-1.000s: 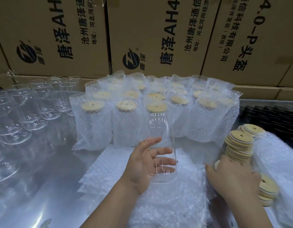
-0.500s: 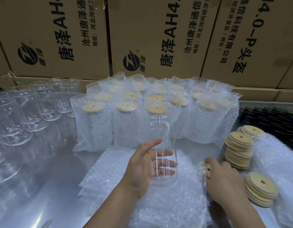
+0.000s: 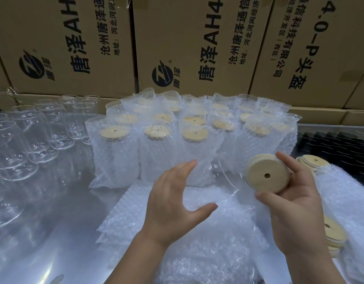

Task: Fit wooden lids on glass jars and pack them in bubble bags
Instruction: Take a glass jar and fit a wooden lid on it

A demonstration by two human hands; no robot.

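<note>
jar (image 3: 224,177) now tipped, right hand (image 3: 293,208) pinching lid (image 3: 267,175)

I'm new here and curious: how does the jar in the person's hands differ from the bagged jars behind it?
The held jar is bare and tilted in the left hand; the bagged jars stand upright in bubble bags. The bagged jars wear wooden lids; the held jar's lid is in the right hand, beside its mouth.

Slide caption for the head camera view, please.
Left hand holds a tilted glass jar; right hand holds a wooden lid.
</note>
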